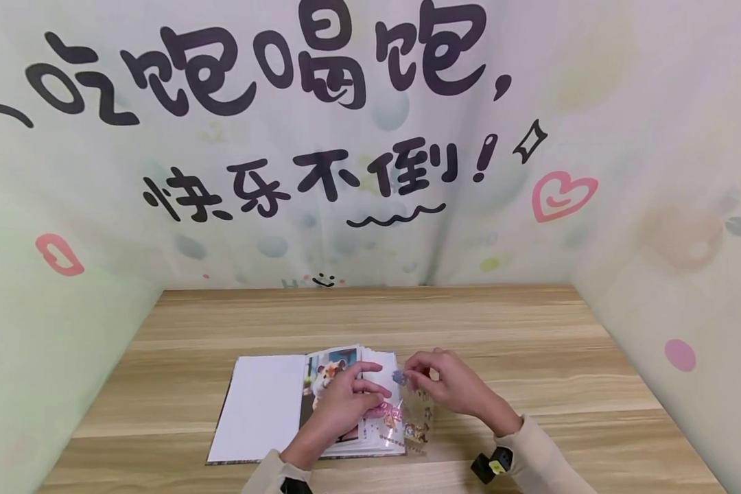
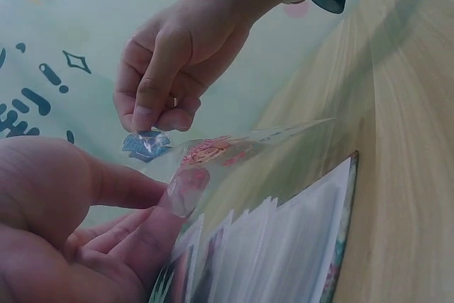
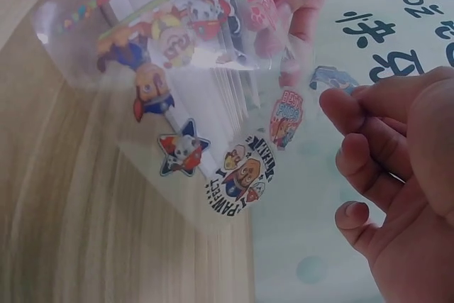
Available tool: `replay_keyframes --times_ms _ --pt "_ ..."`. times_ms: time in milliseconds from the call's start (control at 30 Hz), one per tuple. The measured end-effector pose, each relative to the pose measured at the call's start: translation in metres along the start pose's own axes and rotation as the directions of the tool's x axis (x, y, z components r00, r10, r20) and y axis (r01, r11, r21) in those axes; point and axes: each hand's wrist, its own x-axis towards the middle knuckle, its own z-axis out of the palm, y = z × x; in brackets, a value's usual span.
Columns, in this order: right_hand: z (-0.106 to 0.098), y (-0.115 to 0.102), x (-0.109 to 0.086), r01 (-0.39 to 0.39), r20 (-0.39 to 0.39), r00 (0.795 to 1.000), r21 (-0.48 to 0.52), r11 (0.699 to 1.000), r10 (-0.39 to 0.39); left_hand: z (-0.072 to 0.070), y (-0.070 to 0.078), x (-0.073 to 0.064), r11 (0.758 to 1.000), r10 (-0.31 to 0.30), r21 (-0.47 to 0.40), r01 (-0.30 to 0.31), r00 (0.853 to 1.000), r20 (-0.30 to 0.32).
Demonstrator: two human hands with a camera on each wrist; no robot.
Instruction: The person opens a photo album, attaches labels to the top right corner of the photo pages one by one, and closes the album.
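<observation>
A transparent sticker sheet (image 1: pixel 416 422) printed with cartoon dogs is held up over the right side of an open photo album (image 1: pixel 264 405). My left hand (image 1: pixel 342 401) pinches the sheet's edge between thumb and fingers, above the album pages. At the sheet's upper corner, my right hand (image 1: pixel 453 383) pinches a blue sticker (image 2: pixel 145 145) with thumb and forefinger. Whether that sticker is still attached to the sheet I cannot tell. In the right wrist view, a star-shaped sticker (image 3: pixel 183 148) and a round dog sticker (image 3: pixel 245 179) show on the sheet.
A hamster photo (image 1: pixel 327 374) sits in the album, partly covered by my left hand. Several page sleeves (image 2: pixel 248 246) stand fanned in the left wrist view. The album lies on a wooden table (image 1: pixel 506 329), with a printed curtain (image 1: pixel 284 254) behind it.
</observation>
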Motion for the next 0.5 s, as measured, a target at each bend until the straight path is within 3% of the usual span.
replay_keyframes --times_ms 167,333,500 --pt "-0.0009 0.0019 -0.0002 -0.021 -0.034 0.999 0.019 1.0 0.021 0.0015 -0.0004 -0.0001 1.0 -0.005 0.003 0.005 1.0 -0.007" --pt "-0.0046 0.0029 -0.0007 -0.047 -0.084 0.995 0.046 0.998 0.051 0.0023 -0.0039 -0.001 0.997 0.0 0.071 0.002 1.0 -0.028" --pt "-0.0067 0.0039 -0.002 -0.055 -0.088 0.994 0.101 0.993 0.064 0.0044 -0.0088 -0.0003 0.996 0.006 0.091 -0.003 0.999 -0.035"
